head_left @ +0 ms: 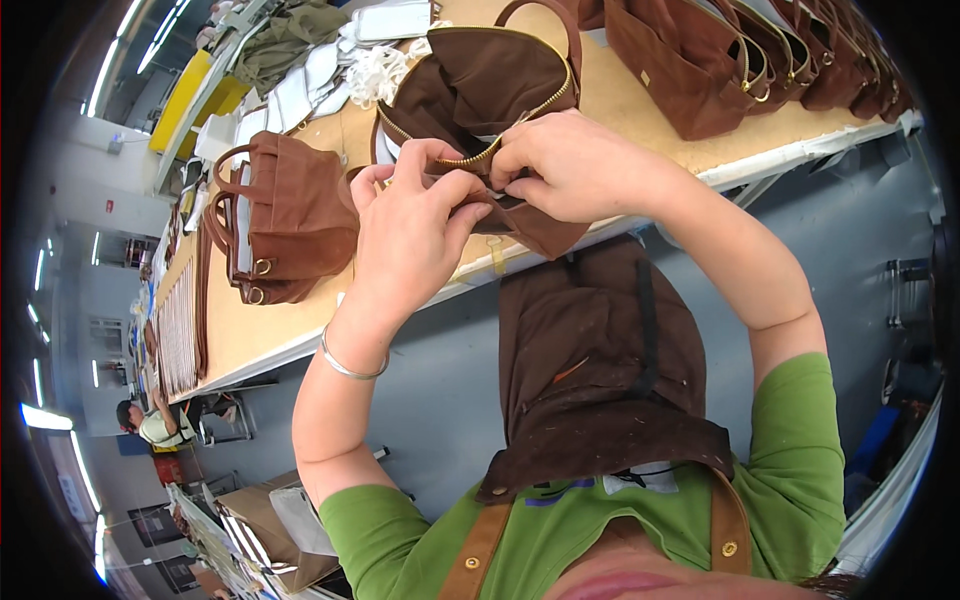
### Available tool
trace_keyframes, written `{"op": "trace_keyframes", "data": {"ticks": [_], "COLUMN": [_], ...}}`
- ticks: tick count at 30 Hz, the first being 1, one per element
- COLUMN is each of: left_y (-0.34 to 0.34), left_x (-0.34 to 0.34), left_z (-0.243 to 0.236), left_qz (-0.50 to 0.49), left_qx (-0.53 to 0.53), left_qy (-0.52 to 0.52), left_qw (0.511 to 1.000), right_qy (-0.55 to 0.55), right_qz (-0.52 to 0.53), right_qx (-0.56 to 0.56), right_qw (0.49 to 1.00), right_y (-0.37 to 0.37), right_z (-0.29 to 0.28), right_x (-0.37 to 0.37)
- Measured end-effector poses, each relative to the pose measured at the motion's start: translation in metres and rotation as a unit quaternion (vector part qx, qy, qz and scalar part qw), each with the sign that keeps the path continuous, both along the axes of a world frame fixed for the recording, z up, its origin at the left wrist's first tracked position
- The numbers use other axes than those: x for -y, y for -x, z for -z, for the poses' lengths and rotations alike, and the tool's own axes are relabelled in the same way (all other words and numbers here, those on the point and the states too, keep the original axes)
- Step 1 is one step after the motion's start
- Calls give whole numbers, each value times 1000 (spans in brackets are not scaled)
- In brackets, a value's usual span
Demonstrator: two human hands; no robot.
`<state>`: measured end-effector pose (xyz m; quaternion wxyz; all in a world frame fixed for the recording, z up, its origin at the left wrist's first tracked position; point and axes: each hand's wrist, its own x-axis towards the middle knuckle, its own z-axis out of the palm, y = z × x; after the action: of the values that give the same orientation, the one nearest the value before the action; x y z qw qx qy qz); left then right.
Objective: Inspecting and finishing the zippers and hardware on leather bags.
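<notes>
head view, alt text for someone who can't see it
A person's left hand and right hand pinch the edge of an open brown bag with a gold zipper at a tan worktable. More brown bags sit on either side.

Open bag (545, 232): reddish-brown outside, dark brown lining (470, 90), gold-coloured zip teeth (545, 105). Handbag (300, 210) at left: plain reddish-brown, gold-coloured rings (263, 267). Row of handbags (675, 75): matching reddish-brown, gold-coloured zips. Counter (240, 335): light tan, white edge. Stacked strips (178, 330): pale and brown, striped in effect. Cord bundle (376, 74): off-white. Crumpled cloth (290, 45): olive green. Apron (570, 340): dark brown; straps (487, 535) tan. Shirt (800, 450): green. Bracelet (352, 372): silver-coloured. Floor (450, 350): blue-grey.
</notes>
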<state>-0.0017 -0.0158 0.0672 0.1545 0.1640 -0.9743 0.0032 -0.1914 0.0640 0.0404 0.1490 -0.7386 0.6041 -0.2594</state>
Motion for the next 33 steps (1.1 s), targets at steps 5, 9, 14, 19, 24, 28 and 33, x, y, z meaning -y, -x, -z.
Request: {"op": "trace_keyframes", "data": {"ticks": [5, 9, 14, 19, 24, 28, 33], "left_y": [1, 5, 7, 10, 13, 13, 13], "left_x": [0, 1, 0, -1, -1, -1, -2], "left_z": [1, 3, 3, 2, 5, 1, -1], "left_qz": [13, 11, 2, 1, 1, 10, 8], "left_qx": [-19, -23, -18, -14, -20, -14, -1], "left_qy": [19, 32, 44, 43, 47, 53, 33], "left_qw": [1000, 999, 999, 999, 999, 998, 999], "right_qy": [33, -12, -17, 46, 55, 53, 57], "right_qz": [19, 31, 15, 12, 28, 33, 36], "right_qx": [-16, -62, -44, -3, 18, 26, 38], "right_qw": [999, 998, 999, 999, 998, 998, 997], "right_y": [-4, -6, -3, 0, 1, 1, 1], "right_z": [5, -2, -3, 8, 12, 12, 13], "right_x": [-4, -8, -12, -15, -14, -14, -13]}}
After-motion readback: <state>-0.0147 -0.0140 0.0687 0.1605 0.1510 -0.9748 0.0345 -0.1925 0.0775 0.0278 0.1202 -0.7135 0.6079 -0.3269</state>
